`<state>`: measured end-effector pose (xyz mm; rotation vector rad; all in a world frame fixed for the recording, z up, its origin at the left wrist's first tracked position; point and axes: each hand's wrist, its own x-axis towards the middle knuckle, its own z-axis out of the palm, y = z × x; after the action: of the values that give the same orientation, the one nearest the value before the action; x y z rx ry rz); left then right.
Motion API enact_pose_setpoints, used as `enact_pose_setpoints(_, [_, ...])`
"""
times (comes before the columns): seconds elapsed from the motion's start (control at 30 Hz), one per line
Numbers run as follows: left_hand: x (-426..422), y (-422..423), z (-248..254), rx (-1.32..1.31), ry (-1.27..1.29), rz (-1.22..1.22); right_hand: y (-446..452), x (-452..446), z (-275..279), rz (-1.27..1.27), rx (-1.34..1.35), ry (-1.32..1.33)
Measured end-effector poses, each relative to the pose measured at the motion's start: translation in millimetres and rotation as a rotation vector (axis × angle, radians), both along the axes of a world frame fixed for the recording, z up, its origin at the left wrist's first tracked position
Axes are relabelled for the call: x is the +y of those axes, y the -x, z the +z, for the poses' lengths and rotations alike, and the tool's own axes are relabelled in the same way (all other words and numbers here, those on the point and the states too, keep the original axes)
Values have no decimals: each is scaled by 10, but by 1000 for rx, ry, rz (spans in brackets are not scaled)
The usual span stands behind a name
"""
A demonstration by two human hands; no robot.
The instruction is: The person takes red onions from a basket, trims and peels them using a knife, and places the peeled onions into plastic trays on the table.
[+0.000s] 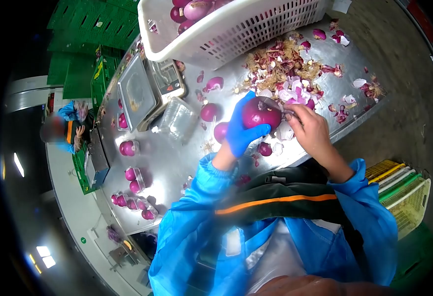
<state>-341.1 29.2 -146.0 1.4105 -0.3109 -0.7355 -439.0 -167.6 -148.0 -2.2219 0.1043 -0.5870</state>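
Over the near side of a steel table (177, 170), we see a large purple onion (257, 118) held up off the metal, its stub end tilted up into view. Our gloved left hand (242, 132) cups it from the side, thumb curled along the near face, a grip we judge meant to steady the round body while leaving the end exposed. Our bare right hand (312, 130) is closed opposite, thumb and fingers pinching a thin dark implement (274, 104) against the onion; whether it is a blade, we cannot tell. Just beyond lies a heap of papery skins and roots (280, 61), near enough, it seems, for scraps to drop close by. Loose onions (209, 112) rest left of the glove, apparently for easy reach. Farther out stands a white basket (221, 44) with more onions inside, and near it a scale (167, 79) with a clear container (178, 118) just beside. Small packs of onions (134, 186) sit along the left side, well apart from the heap, perhaps to keep them clean. Past the table we notice a co-worker (72, 126) in blue, while stacked baskets (404, 200) stand on our right
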Motion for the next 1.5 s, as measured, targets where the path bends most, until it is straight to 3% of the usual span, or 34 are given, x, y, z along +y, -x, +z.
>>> enact_pose_setpoints(0.13, [-22, 102, 286, -47, -119, -25, -7, -42, 215, 39, -64, 394])
enact_pose_setpoints(0.43, [-51, 170, 453, 8, -105, -72, -73, -192, -33, 41, -63, 517])
enact_pose_setpoints(0.53, [-19, 183, 452, -50, -129, -42, 8, -263, -43, 33, -36, 437])
enact_pose_setpoints(0.63, [-61, 172, 420, -149, -185, -30, 33, -174, 119, 67, 92, 57])
enact_pose_setpoints(0.73, [-90, 215, 334, -324, -271, -31, -78, -88, 259, 168, 100, -556])
enact_pose_setpoints(0.9, [-112, 227, 344, -637, -436, -114, -206, -173, 196, 393, 294, -493])
enact_pose_setpoints(0.97, [-65, 261, 223, -620, -447, -109, -178, -148, 192, 451, 353, -459])
enact_pose_setpoints(1.1, [60, 183, 170, -654, -602, -79, 100, 144, 210, 653, 439, -669])
enact_pose_setpoints(1.17, [152, 244, 142, -569, -648, -104, 76, 74, 82, 381, 684, -838])
enact_pose_setpoints(1.23, [260, 283, 94, -491, -695, -123, 61, -3, -24, 326, 603, -791])
enact_pose_setpoints(1.27, [307, 286, 33, -519, -782, -129, 57, -24, -107, 359, 563, -666])
enact_pose_setpoints(1.37, [439, 319, -289, -586, -1042, -157, 60, 0, -238, 394, 597, -632])
enact_pose_setpoints(1.43, [517, 284, -320, -675, -1030, -107, 52, 105, -329, 345, 644, -632])
enact_pose_setpoints(1.5, [659, 248, -197, -804, -857, 85, 68, 237, -448, 294, 670, -635])
